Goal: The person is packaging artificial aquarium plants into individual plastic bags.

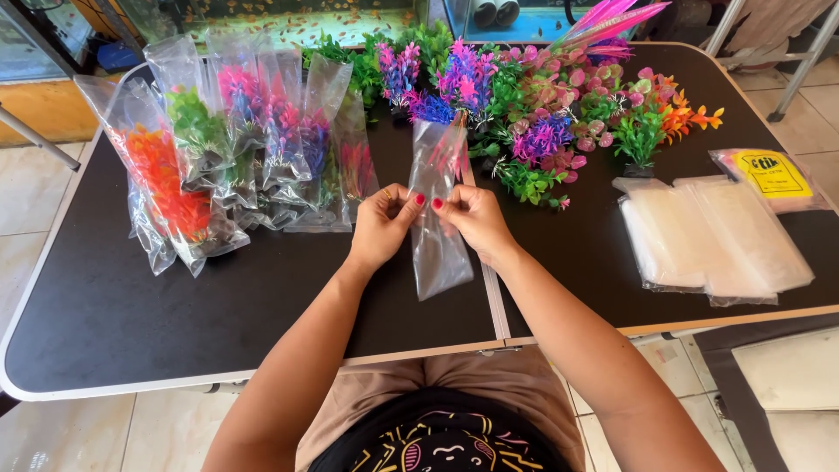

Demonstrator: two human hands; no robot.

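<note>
Both hands meet over the black table: left hand and right hand each pinch the clear plastic bag between thumb and fingertips, holding it above the tabletop, just before the loose artificial plants; bagged plants lie left.

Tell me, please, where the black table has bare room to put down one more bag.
Bare patches on the black table: the near left, below the bagged plants, and between the right hand and the stack of empty bags. The far edge is crowded with loose plastic plants.
</note>
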